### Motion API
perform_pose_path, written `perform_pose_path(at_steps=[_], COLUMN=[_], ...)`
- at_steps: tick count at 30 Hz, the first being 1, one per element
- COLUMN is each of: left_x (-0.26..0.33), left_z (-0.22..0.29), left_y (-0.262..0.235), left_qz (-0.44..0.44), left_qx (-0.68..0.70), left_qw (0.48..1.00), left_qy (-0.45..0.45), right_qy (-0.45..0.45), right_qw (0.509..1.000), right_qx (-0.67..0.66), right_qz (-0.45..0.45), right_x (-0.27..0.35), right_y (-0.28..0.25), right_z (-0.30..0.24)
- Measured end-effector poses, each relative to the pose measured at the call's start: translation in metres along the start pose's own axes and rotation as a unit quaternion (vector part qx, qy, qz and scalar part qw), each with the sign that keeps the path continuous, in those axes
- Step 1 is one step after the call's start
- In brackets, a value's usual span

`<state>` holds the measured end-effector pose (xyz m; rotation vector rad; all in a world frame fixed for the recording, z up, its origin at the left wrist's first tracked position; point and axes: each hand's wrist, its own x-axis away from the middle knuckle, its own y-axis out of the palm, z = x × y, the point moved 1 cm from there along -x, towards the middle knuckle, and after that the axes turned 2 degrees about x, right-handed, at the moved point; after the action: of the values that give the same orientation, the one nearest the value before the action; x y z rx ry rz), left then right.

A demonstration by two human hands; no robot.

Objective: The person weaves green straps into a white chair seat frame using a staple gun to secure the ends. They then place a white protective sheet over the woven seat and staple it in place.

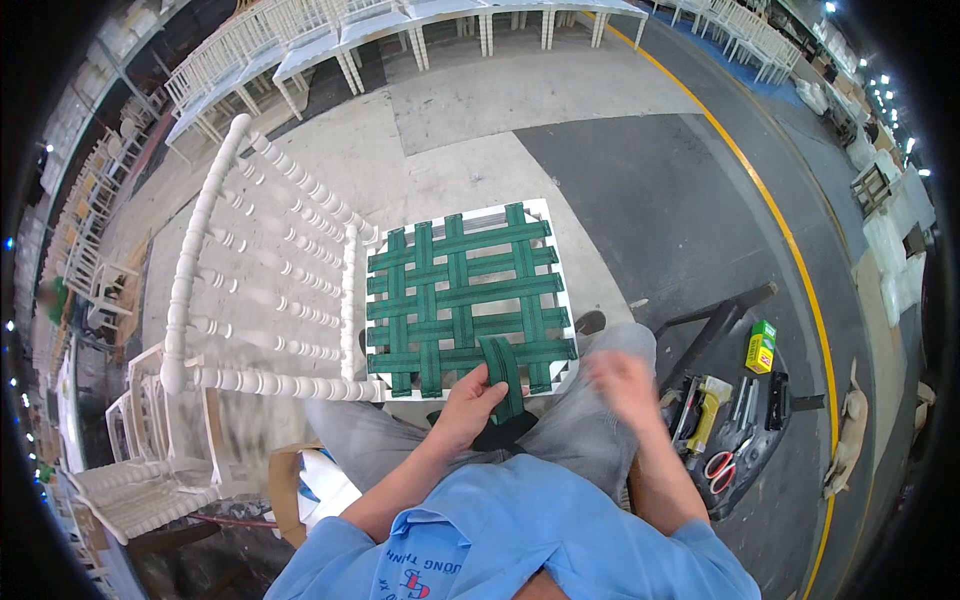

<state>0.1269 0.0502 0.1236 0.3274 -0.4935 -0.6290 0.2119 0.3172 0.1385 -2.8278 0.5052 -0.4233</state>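
One white chair [270, 300] with green webbing seat [465, 300]; two hands; one red-handled scissors [722, 466]; one dog [850, 430].

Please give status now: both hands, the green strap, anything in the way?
Left hand pinching green strap at front edge of white chair seat. Right hand blurred, off the strap, grip unclear. Nothing blocking the seat.

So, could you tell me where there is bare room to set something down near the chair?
Bare concrete floor lies beyond the green webbed seat, reaching to the yellow line. It is crowded on the right stool tray, full of tools, and left among stacked white chairs.
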Motion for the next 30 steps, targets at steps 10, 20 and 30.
perform_pose_path(at_steps=[10, 20, 30], left_x=[-0.021, -0.083, -0.1], left_z=[-0.023, -0.027, -0.035], left_y=[-0.03, -0.047, -0.057], left_qz=[0.176, 0.119, 0.176], left_qx=[-0.002, 0.116, 0.163], left_qw=[0.984, 0.98, 0.952], left_qy=[-0.004, -0.108, -0.191], right_qy=[0.0, -0.006, 0.101], right_qw=[0.989, 0.989, 0.98], right_qx=[0.027, 0.074, 0.029], right_qz=[-0.142, -0.129, -0.168], right_x=[-0.049, -0.067, -0.078], right_y=[0.111, 0.127, 0.122], right_z=[0.012, 0.039, 0.05])
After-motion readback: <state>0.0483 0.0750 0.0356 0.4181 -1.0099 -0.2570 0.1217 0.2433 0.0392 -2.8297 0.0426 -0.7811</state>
